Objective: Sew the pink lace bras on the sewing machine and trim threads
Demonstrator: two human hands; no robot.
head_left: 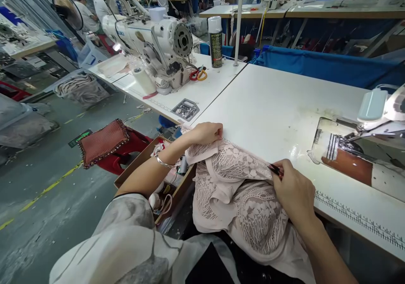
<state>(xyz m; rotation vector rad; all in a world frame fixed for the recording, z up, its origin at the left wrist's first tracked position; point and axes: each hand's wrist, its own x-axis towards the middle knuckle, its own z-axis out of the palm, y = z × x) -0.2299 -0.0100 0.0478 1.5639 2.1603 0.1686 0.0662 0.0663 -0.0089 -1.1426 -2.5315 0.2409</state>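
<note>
A pale pink lace bra hangs over the table's front edge and across my lap, its two cups lying one below the other. My left hand is closed on the lace at the upper left of the bra, at the table edge. At the right end of the upper edge, my right hand pinches the fabric. A small dark tool sticks out between its thumb and fingers, and the palm hides the rest of it.
A sewing machine stands at the right on the white table. Another machine, orange-handled scissors and a spray can are behind. Below left are an open drawer and a red stool. People sit farther back.
</note>
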